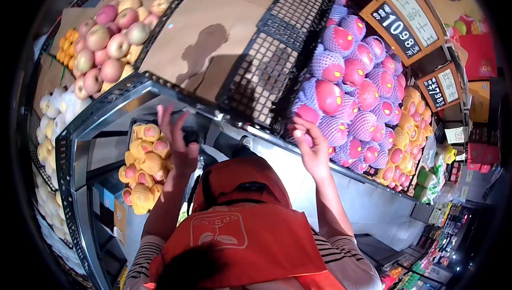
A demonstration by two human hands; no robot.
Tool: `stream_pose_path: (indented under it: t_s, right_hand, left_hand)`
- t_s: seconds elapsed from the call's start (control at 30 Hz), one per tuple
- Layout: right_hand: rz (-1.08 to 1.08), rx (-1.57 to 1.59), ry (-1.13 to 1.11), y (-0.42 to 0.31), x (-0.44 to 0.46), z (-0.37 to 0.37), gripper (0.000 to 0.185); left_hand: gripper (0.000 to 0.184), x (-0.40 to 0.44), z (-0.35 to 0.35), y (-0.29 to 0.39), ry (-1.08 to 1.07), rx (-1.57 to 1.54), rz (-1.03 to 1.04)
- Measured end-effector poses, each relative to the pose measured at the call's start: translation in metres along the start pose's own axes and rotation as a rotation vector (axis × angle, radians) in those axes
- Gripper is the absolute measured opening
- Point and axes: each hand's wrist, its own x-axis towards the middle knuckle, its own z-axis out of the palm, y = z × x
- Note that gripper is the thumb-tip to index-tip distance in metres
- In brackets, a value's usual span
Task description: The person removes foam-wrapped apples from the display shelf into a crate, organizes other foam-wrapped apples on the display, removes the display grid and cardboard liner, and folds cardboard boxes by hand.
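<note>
My left hand point(181, 143) is raised with its fingers spread, holding nothing. Just beside it, lower in the picture, sits a box of apples in yellow foam nets point(146, 162). My right hand point(314, 146) is at the front edge of a display of red apples in purple foam nets point(341, 98). Its fingers are bent and slightly apart from the thumb, with nothing visible between them. The nearest netted apple point(308, 113) lies just above the fingertips; whether they touch it I cannot tell.
Left of the purple-netted apples are black plastic grates point(262, 71) and a brown cardboard-covered shelf point(213, 29). Loose apples point(109, 39) and small orange fruit point(66, 49) lie far left. Price signs point(402, 21) stand right. A dark metal rim point(184, 95) edges the stand.
</note>
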Motion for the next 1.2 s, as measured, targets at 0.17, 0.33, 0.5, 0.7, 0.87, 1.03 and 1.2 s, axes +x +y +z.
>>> stream_pose_path:
  t_s: [0.17, 0.33, 0.5, 0.7, 0.87, 1.03, 1.2]
  right_hand:
    - [-0.053, 0.045, 0.203, -0.004, 0.023, -0.074, 0.022]
    - [-0.125, -0.253, 0.22, 0.011, 0.042, -0.121, 0.034]
    - [-0.282, -0.666, 0.128, 0.001, 0.06, -0.131, 0.071]
    - [-0.27, -0.891, 0.029, 0.0, 0.073, -0.113, 0.087]
    - [-0.196, -0.944, 0.091, 0.014, 0.079, -0.107, 0.09]
    - [-0.164, -0.892, 0.053, 0.017, 0.081, -0.113, 0.084]
    - [-0.368, -0.769, 0.137, 0.004, 0.069, -0.123, 0.079]
  left_hand:
    - [0.049, 0.041, 0.092, 0.056, -0.272, -0.43, -0.015]
    - [0.045, 0.053, 0.157, 0.08, -0.5, -0.728, -0.3]
    - [0.051, 0.064, 0.189, 0.096, -0.615, -0.852, -0.436]
    - [0.053, 0.07, 0.195, 0.097, -0.636, -0.536, -0.053]
    - [0.052, 0.072, 0.198, 0.094, -0.689, -0.419, 0.024]
    - [0.047, 0.083, 0.216, 0.089, -0.687, -0.211, 0.105]
    - [0.043, 0.1, 0.222, 0.099, -0.638, -0.149, 0.129]
